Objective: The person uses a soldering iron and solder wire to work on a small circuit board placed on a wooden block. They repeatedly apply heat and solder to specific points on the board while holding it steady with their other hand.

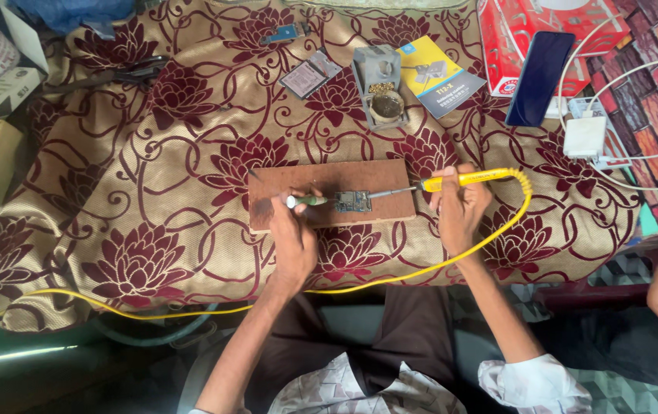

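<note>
1. Wooden board (329, 181) lies flat on the floral cloth (152, 153); best kept from sliding.
2. Right hand (461, 207) grips the yellow soldering iron (452, 181); I'd keep its tip light and brief.
3. Left hand (292, 238) pinches a green-handled tool (304, 201).
4. Small circuit board (353, 202) sits between both hands, mid-board, touched from either side.

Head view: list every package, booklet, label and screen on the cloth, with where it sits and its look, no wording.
Red and white box: top right, flat carton.
Smartphone: leaning on that box, dark blank screen.
Yellow and blue booklet: top centre, right of the grey soldering stand.
Small sealed packet: left of the stand, grey with a reddish edge.
White box: far left edge.
</note>
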`<state>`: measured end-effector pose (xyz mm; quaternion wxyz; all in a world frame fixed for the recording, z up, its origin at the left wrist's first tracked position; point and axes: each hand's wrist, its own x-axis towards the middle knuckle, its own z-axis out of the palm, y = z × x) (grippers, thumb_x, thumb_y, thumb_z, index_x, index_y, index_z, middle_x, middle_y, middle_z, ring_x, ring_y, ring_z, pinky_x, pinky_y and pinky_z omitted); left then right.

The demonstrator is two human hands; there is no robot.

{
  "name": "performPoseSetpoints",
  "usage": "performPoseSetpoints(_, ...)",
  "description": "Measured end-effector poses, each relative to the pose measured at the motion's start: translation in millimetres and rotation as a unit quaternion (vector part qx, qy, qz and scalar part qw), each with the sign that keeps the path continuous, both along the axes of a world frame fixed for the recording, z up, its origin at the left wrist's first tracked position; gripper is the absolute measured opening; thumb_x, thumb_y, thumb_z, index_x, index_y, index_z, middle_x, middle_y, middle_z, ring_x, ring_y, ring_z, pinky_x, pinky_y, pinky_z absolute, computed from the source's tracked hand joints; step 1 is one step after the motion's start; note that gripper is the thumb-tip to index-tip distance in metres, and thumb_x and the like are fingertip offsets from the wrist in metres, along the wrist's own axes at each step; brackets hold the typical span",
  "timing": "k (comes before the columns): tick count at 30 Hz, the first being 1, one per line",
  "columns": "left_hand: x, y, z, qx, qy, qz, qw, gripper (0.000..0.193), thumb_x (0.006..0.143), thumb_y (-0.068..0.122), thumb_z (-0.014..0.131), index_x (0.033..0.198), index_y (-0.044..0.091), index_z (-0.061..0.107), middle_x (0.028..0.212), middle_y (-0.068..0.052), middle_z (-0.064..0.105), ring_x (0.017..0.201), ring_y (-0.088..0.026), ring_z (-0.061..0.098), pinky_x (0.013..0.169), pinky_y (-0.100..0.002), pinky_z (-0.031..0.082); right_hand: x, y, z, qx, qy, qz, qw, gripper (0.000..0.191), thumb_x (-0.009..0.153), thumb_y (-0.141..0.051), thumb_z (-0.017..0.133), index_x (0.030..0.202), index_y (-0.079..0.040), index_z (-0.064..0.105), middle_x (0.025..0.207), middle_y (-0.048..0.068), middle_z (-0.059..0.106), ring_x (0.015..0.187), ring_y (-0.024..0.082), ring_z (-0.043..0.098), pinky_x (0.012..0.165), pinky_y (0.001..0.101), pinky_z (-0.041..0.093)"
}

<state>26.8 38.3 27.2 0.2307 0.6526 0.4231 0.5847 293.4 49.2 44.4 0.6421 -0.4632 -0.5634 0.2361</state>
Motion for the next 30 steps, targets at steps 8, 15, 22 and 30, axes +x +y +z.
performPoseSetpoints(8,-3.0,-1.9,-5.8,0.015,-0.01,-0.009,1.0,0.035,0.086,-0.017,0.032,0.117,-0.004,0.042,0.112,-0.022,0.069,0.103,-0.037,0.068,0.091,-0.043,0.052,-6.1,-1.2,-6.0,0.02,0.023,-0.026,0.999,0.024,0.109,-0.004,0.049,0.089,0.003,0.061,0.069,0.004,0.059,0.05,0.005,0.05,0.046,0.0223,0.038)
performPoseSetpoints(15,-1.3,-2.2,-5.2,-0.002,-0.011,-0.008,1.0,0.035,0.085,-0.017,0.033,0.116,-0.004,0.043,0.112,-0.022,0.068,0.101,-0.037,0.068,0.089,-0.043,0.051,-2.3,-3.3,-13.3,0.005,0.017,-0.064,0.998,0.023,0.108,-0.003,0.049,0.089,0.003,0.061,0.07,0.006,0.061,0.052,0.006,0.052,0.048,0.0225,0.039)
performPoseSetpoints(22,-3.5,-2.0,-5.1,0.012,0.007,0.005,1.0,0.036,0.085,-0.017,0.036,0.118,-0.004,0.044,0.111,-0.022,0.068,0.103,-0.037,0.067,0.091,-0.043,0.05,-7.8,-1.6,-10.9,0.013,0.01,-0.056,0.998,0.021,0.107,-0.003,0.05,0.089,0.002,0.06,0.076,0.007,0.065,0.054,0.006,0.053,0.05,0.0222,0.041)
performPoseSetpoints(30,-6.1,0.4,-12.5,-0.011,-0.018,-0.007,1.0,0.034,0.088,-0.017,0.034,0.117,-0.003,0.044,0.113,-0.021,0.069,0.103,-0.034,0.07,0.089,-0.041,0.052,-17.4,3.5,-6.4,0.01,0.002,-0.078,0.997,0.02,0.107,-0.003,0.053,0.088,0.002,0.059,0.08,0.009,0.068,0.055,0.006,0.055,0.05,0.022,0.042)
